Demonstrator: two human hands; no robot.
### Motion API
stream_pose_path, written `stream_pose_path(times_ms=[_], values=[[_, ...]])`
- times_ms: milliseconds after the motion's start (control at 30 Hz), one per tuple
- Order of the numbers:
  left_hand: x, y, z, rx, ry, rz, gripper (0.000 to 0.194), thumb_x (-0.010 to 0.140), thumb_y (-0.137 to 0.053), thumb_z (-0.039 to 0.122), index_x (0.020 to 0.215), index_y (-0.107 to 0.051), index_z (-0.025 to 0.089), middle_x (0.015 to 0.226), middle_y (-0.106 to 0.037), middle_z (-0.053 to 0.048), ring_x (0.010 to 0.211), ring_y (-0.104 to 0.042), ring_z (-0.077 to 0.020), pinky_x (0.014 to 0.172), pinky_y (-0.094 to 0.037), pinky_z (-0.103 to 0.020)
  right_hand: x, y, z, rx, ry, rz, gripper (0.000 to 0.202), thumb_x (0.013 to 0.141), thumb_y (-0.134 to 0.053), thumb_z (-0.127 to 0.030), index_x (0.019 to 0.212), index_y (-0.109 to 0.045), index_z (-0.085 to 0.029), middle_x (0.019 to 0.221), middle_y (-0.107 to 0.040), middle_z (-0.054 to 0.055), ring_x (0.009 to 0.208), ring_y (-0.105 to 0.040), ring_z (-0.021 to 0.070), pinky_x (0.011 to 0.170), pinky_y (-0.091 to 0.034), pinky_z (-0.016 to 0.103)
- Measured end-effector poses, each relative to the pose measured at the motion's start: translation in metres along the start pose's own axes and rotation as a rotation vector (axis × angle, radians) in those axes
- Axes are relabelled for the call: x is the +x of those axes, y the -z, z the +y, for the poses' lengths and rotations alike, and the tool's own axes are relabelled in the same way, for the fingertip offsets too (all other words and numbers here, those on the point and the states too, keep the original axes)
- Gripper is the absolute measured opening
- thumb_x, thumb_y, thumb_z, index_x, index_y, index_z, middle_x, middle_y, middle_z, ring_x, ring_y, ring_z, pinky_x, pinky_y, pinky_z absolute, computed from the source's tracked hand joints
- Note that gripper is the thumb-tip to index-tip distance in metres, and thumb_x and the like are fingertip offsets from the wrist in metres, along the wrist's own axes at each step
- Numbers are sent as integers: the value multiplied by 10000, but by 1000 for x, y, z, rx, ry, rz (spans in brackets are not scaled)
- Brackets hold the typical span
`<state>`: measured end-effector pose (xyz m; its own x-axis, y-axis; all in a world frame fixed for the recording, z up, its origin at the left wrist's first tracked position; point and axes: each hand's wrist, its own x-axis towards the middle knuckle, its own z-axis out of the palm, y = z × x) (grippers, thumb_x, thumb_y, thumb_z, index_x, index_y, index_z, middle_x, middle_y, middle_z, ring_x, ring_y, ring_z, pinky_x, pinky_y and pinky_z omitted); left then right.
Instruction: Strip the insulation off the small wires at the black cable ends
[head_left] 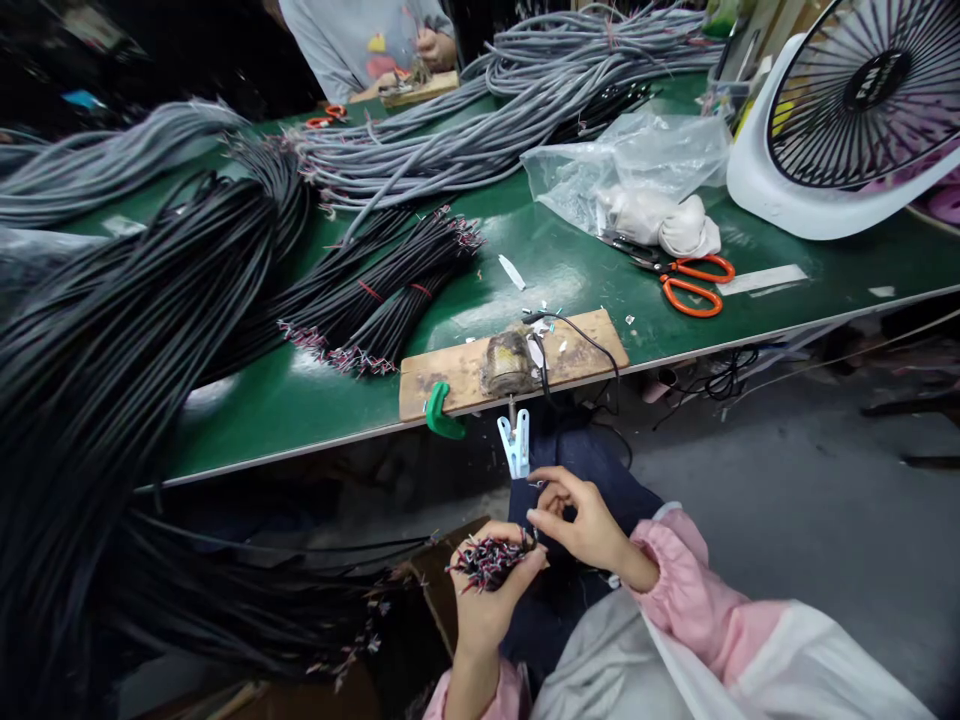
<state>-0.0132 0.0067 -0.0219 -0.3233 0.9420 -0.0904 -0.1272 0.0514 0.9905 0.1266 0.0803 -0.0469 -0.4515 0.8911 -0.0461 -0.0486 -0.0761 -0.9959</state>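
My left hand (484,612) is closed around a bundle of cables (487,562). Their cut ends face up, with short red, white and black wires fanning out. To its right, my right hand (585,522) hovers beside the bundle, thumb and index finger apart and the other fingers curled; nothing shows clearly between them. Just above its fingertips a light blue clothespin (514,445) hangs at the table edge, below a small worn metal block (506,365). That block sits on a wooden board (442,372), which a green clamp (444,412) grips at the table edge.
Black cable bundles (405,290) and long grey cables (450,150) cover the green table (330,425). Orange-handled scissors (690,285), a plastic bag (630,160) and a white fan (787,200) stand right. More black cables (262,600) hang below left. Another person (337,45) sits opposite.
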Motion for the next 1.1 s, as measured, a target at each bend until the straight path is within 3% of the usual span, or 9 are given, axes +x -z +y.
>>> stream_pose_path(times_ms=[67, 133, 300, 500, 767, 967, 1100], values=[[0, 1, -3, 4, -4, 5, 166, 744, -863, 232, 777, -707, 186, 690, -730, 8, 558, -710, -170, 594, -608, -277, -1, -3, 4, 26, -16, -31, 468, 841, -702, -260, 1288, -613, -153, 722, -671, -17, 577, -572, 110, 558, -451, 206], [-1, 3, -7, 3, -16, -1, 147, 753, -856, 207, 789, -714, 189, 706, -728, 8, 584, -705, -165, 626, -609, -279, -1, -6, 6, 42, -33, -69, 432, 853, -675, -250, 1268, -630, -142, 701, -659, -20, 572, -568, 110, 560, -451, 205], [-3, 5, -12, -85, -27, -34, 140, 764, -843, 182, 816, -713, 190, 711, -698, 10, 573, -679, -157, 561, -573, -258, 2, -9, 10, -26, -114, -72, 175, 857, -656, -256, 933, -735, -120, 644, -616, -11, 568, -524, 108, 533, -411, 197], [-4, 1, -12, -141, -15, -58, 127, 778, -831, 191, 783, -704, 188, 734, -667, 16, 501, -615, -108, 478, -518, -218, 10, -7, 24, -142, -196, -34, 84, 837, -652, -186, 790, -686, -126, 605, -586, -27, 556, -508, 102, 532, -388, 193], [-3, -1, -8, -68, 69, -14, 188, 733, -866, 242, 749, -690, 178, 651, -685, 16, 452, -654, -140, 448, -549, -239, 19, -3, 35, -216, -249, -90, 245, 781, -670, -125, 577, -538, -158, 488, -444, -83, 479, -390, 71, 481, -280, 193], [-1, -1, -6, -68, 42, -21, 157, 752, -855, 202, 782, -703, 181, 655, -701, 14, 474, -681, -160, 493, -579, -269, 9, 11, 7, -229, -194, -132, 406, 793, -679, -175, 470, -432, -165, 452, -346, -90, 477, -316, 59, 485, -227, 215], [2, 1, -2, -8, -75, -28, 131, 761, -843, 152, 770, -721, 198, 740, -711, 4, 631, -702, -169, 621, -589, -279, -5, 18, -26, 30, -75, -139, 279, 855, -700, -357, 689, -663, -136, 552, -536, -37, 494, -434, 85, 473, -329, 204]])
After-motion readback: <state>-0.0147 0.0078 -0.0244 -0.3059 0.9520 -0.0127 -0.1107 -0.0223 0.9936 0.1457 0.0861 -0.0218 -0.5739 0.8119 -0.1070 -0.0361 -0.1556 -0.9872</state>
